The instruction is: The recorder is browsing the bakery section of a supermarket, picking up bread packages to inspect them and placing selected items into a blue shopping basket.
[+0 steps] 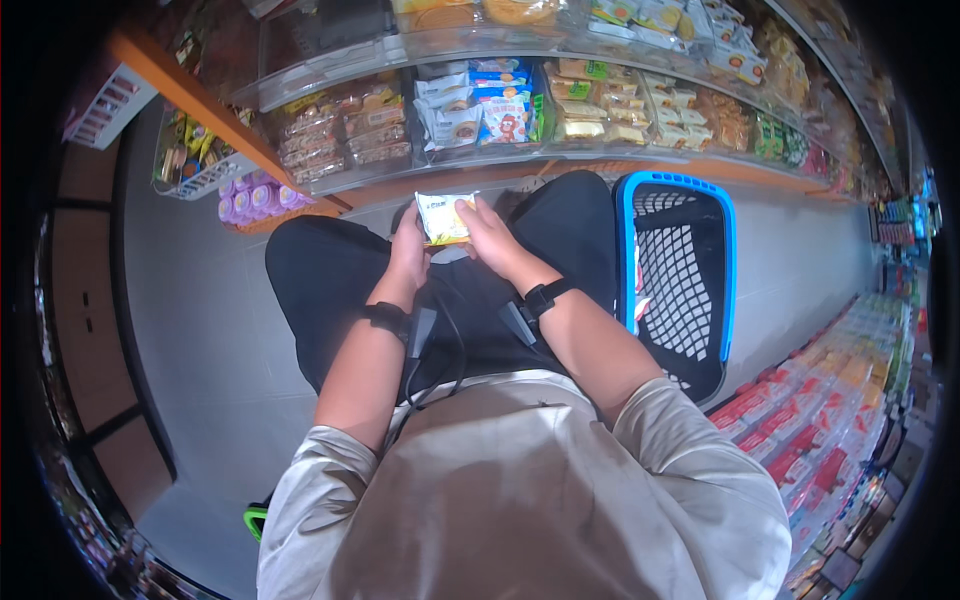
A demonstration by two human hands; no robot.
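Between my two hands is a small white and yellow snack packet (444, 219), held in front of my knees. My left hand (407, 247) grips its left edge. My right hand (491, 234) grips the right side, with the thumb lying across the front. Printed writing shows on the wrapper. Beyond the packet runs a low shop shelf, where white snack packets (448, 112) and blue and white packets (504, 112) fill a clear bin. A black shopping basket with a blue rim (731, 262) stands on the floor by my right knee, a few packets partly visible inside its left wall.
Clear bins of wrapped pastries (592, 105) line the shelf. At the left, an orange post (202, 105) stands near a white plastic basket of snacks (217, 174) and purple-lidded cups (259, 199). Stacked red and white packages (802, 427) lie at right, beyond the grey tiled floor (780, 270).
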